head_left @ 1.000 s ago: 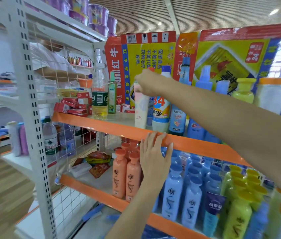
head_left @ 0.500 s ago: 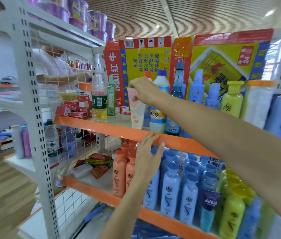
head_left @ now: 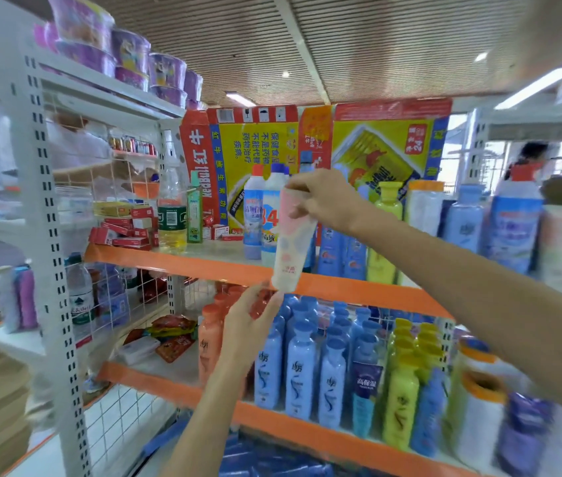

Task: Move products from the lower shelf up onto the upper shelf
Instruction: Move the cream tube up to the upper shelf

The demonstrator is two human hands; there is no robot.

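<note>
My right hand pinches the top of a pink-and-white tube. The tube hangs slightly tilted in front of the upper shelf's orange edge, clear of the shelf surface. Just below the tube's bottom end is my left hand, fingers loosely spread and pointing up at it; I cannot tell if they touch. Behind that hand, orange bottles and rows of blue bottles stand on the lower shelf.
The upper shelf holds cleaner bottles, an oil bottle, red boxes and blue and yellow-green bottles before cardboard boxes. Yellow-green bottles and snack packets sit on the lower shelf. White uprights frame the left side.
The tube has come off the upper shelf toward me and now hangs before the shelf edge. My left hand left the orange edge and turned up under the tube.
</note>
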